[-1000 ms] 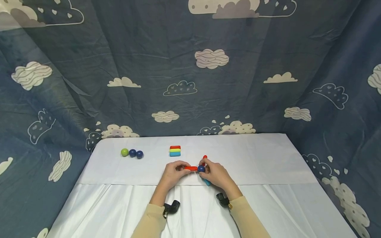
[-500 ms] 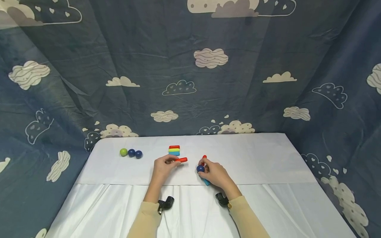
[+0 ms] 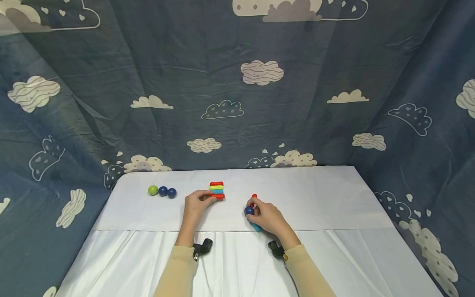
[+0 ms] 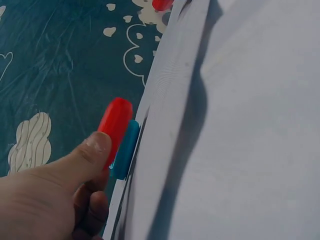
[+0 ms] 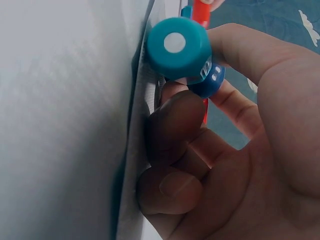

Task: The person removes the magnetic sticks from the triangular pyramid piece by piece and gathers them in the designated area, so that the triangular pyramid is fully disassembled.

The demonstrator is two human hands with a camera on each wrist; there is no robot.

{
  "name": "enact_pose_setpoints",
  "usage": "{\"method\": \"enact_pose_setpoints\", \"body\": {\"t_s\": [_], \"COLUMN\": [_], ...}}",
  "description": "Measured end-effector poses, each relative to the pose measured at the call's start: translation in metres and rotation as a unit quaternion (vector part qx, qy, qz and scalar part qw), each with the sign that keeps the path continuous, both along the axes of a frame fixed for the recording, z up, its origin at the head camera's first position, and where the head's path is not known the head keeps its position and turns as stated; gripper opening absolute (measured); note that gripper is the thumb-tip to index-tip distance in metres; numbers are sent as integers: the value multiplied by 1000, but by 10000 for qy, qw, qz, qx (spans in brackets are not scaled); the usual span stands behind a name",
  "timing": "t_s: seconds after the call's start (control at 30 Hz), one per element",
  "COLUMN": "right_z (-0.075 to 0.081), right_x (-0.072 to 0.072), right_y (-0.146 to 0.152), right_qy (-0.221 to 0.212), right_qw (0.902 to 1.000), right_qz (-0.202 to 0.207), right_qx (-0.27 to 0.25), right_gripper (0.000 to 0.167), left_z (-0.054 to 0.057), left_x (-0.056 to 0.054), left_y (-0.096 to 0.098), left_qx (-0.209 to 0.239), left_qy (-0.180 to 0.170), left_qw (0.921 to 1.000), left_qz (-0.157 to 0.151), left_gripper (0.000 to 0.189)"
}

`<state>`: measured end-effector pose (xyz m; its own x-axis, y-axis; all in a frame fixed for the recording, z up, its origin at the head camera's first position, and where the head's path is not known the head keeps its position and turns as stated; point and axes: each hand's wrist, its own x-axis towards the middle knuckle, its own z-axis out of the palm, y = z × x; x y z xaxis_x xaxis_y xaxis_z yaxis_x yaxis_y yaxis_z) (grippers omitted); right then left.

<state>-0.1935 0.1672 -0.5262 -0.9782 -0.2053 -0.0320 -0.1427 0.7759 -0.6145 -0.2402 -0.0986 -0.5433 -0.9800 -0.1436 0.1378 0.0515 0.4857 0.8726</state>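
Note:
My left hand [image 3: 193, 207] pinches a red stick [image 3: 219, 196] between thumb and fingers, just in front of a row of red, yellow and blue sticks [image 3: 217, 187]. In the left wrist view, that red stick [image 4: 117, 120] stands out past the thumb, with a blue stick [image 4: 128, 150] right behind it. My right hand [image 3: 272, 218] holds a dark blue ball [image 3: 249, 210] in its fingertips. A red stick [image 3: 254, 196] extends from the ball's far side and a blue stick [image 3: 256, 227] from its near side. The right wrist view shows the blue stick's round end [image 5: 175, 62] close up.
At the left of the white-covered table [image 3: 308, 198] a green ball [image 3: 153, 190] and two dark blue balls [image 3: 162, 191] sit in a line. A dark cloud-patterned cloth [image 3: 297, 103] hangs behind the table and along its sides.
My left hand has drawn the red stick away from the blue ball, moving left and back to the row of sticks. The right hand keeps its hold almost unmoved.

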Motion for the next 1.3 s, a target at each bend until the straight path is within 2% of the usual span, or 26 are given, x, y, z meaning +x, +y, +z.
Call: {"method": "enact_pose_setpoints", "body": {"t_s": [0.17,0.37,0.6,0.9,1.13,1.3], "right_z": [0,0,0,-2,-2,-2], "right_x": [0,1,1,1,1,1], "right_y": [0,0,0,1,0,0], "right_qy": [26,25,49,27,66,88], "right_qw": [10000,10000,10000,10000,10000,10000], "right_qz": [7,12,-25,-22,-38,-18], "right_qx": [-12,-26,-47,2,-33,-18], "right_gripper": [30,31,31,31,31,31], "left_z": [-3,-4,-3,-2,-2,-1], "left_x": [-3,-4,-5,-3,-2,4], "left_y": [1,2,3,4,4,4], "left_qx": [9,154,103,-28,-16,30], "left_qy": [14,-4,12,-178,-195,-128], "left_qw": [10000,9998,9998,9995,9994,9996], "left_qz": [-34,118,166,274,271,233], "left_gripper": [24,29,24,19,19,20]}}
